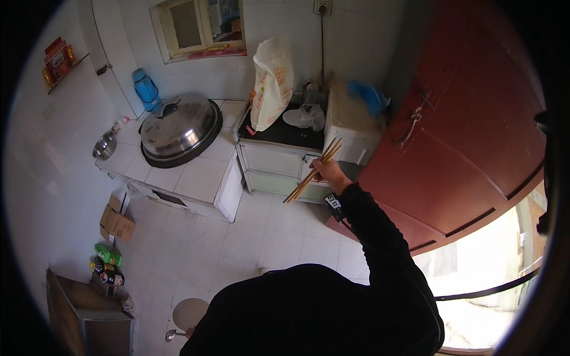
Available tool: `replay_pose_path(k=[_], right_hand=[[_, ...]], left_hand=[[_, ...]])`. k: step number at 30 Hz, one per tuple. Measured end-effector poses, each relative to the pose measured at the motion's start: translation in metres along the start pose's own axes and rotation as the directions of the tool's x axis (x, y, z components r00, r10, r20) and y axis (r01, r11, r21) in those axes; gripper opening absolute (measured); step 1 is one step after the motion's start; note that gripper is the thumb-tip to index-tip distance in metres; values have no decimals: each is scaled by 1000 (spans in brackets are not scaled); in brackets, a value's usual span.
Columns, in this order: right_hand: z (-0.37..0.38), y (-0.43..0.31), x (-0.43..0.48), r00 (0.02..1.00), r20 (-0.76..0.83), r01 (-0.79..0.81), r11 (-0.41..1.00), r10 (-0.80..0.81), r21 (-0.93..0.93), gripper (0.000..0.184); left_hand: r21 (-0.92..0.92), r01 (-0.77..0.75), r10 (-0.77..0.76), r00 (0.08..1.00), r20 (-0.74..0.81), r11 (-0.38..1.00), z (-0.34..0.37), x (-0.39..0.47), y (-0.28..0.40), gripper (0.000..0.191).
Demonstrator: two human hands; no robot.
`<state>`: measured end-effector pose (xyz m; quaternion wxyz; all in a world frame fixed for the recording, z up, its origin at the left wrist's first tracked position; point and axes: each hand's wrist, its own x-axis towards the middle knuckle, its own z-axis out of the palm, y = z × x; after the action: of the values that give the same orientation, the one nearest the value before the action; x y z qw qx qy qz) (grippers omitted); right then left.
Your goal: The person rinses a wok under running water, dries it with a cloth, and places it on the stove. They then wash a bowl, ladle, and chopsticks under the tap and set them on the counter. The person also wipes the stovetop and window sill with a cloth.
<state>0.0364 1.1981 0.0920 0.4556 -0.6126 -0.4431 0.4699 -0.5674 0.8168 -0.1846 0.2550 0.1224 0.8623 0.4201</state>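
My right hand [331, 172] is raised in front of me, closed around a bundle of several wooden chopsticks [297, 191]. The chopsticks slant from upper right to lower left, before the low cabinet. A small black-and-white device [334, 202] sits at the right wrist, over the black sleeve. Low in the view, only a bit of my left hand [190, 332] shows past my dark clothing. It grips a metal ladle [171, 335], whose bowl points left. A round beige disc [189, 311] lies just beyond the ladle; whether it is a stool seat cannot be told.
A tiled stove counter [173, 178] bears a wok with a domed steel lid [178, 127], a blue thermos [145, 89] and a steel bowl [105, 146]. A plastic bag [271, 84] stands on the cabinet [269, 160]. The red door [463, 133] is at right, bottles [109, 256] at left.
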Motion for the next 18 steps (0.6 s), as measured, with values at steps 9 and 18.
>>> replay_pose_path(k=[9,18], right_hand=[[-128,-102,211,854,-279,384,894,-438,-228,24],[-179,-94,429,715,-506,179,827,-481,-533,38]], left_hand=[[-215,-14,-8,995,-102,976,86,14,130,23],[-304,0,-94,952,-293,953,157,-36,214,26]])
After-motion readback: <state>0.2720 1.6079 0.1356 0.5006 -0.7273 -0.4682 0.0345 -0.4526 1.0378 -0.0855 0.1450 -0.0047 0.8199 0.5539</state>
